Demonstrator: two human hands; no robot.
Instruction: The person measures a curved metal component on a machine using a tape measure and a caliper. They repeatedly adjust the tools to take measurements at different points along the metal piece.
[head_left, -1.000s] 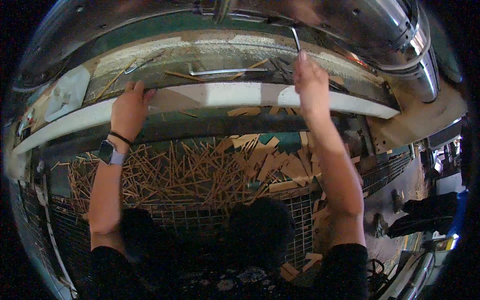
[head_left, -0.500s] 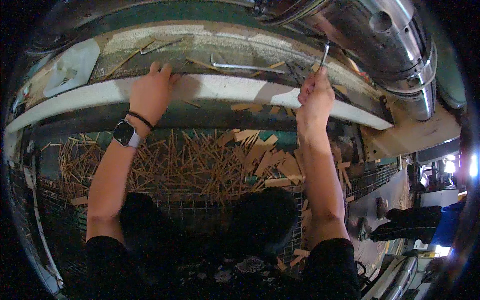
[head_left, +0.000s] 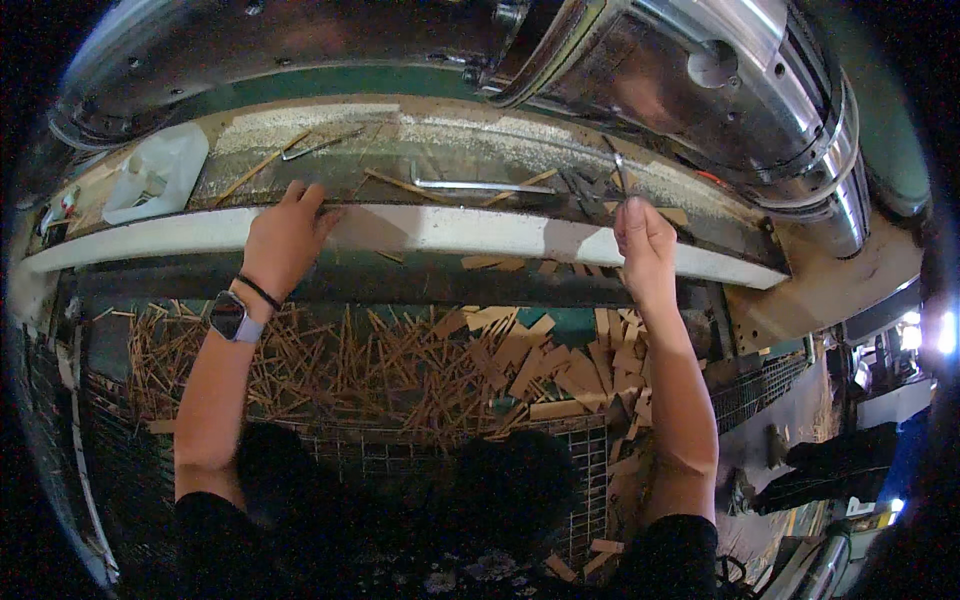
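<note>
While our left hand [head_left: 285, 240] rests open-palmed on the white ledge [head_left: 440, 228], our right hand [head_left: 643, 240] pinches a thin metal tool [head_left: 620, 172].

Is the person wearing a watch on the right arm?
No, the watch sits on the left wrist, just below the left hand; the right hand has a bare wrist.

Above the matt white ledge [head_left: 440, 230] the big drum [head_left: 700, 90] is glossy polished metal, the bent rod [head_left: 480, 185] behind the ledge is smooth bare metal on a dusty, rough bed, the jug [head_left: 155, 180] is dull white plastic, and below lie raw wood offcuts [head_left: 450, 360] on wire mesh [head_left: 400, 455].
</note>
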